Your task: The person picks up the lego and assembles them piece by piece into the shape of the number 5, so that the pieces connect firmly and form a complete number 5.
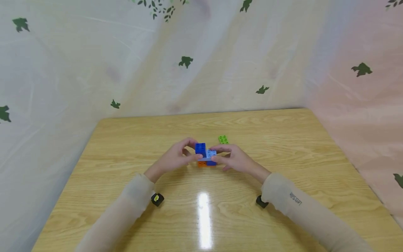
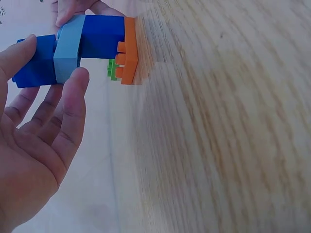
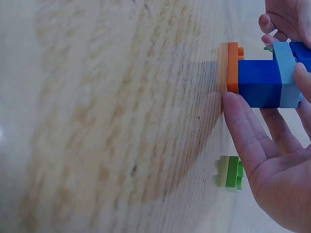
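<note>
Near the middle of the table stands a stack of toy building bricks. An orange base plate (image 2: 130,51) is lowest, touching the table, with a dark blue brick (image 3: 260,83) on its right half. Across that lies a light blue brick (image 1: 211,153), overhanging the plate's left half. On its left end sits an upper dark blue brick (image 1: 200,148). My left hand (image 1: 176,154) pinches this upper brick between thumb and fingers. With its thumb on the near side and fingers behind, my right hand (image 1: 237,159) grips the light blue brick; one right fingertip is beside the orange plate.
Behind my right hand, a green brick (image 1: 223,139) lies apart on the wooden table (image 1: 283,133). A pale cloth backdrop (image 1: 220,70) with dark green leaf shapes rises at the table's back edge. Black devices (image 1: 157,199) sit at both wrists.
</note>
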{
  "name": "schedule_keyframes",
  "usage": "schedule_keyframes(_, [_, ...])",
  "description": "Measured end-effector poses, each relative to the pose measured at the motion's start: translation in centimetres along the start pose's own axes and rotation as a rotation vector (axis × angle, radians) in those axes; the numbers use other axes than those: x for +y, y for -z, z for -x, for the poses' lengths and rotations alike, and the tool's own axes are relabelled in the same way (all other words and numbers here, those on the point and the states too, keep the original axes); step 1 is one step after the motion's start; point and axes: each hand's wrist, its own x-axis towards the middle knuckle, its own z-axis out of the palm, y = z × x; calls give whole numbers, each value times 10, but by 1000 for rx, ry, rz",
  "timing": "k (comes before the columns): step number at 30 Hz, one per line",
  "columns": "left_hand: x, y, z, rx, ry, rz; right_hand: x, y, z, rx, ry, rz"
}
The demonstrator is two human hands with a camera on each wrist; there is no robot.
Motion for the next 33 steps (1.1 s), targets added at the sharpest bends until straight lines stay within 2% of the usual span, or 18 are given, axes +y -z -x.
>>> schedule_keyframes(5, [-3, -3, -1, -11, -38, -20, 1, 1, 1, -5, 11, 0])
schedule_keyframes(9, [-6, -4, -1, -18, -42, -18, 1, 1, 1, -6, 9, -2])
schedule_keyframes(16, [-8, -8, -1, -42, 7, -41, 3, 2, 1, 1, 5, 0])
schedule_keyframes(22, [-8, -9, -2, -38, 35, -34, 3, 2, 0, 1, 11, -3])
schedule_keyframes(26, [-8, -10, -1, -39, 36, -35, 2, 1, 0, 0, 21, -1])
schedule_keyframes(33, [-7, -13, 0, -49, 15, -90, 2, 0, 1, 7, 25, 11])
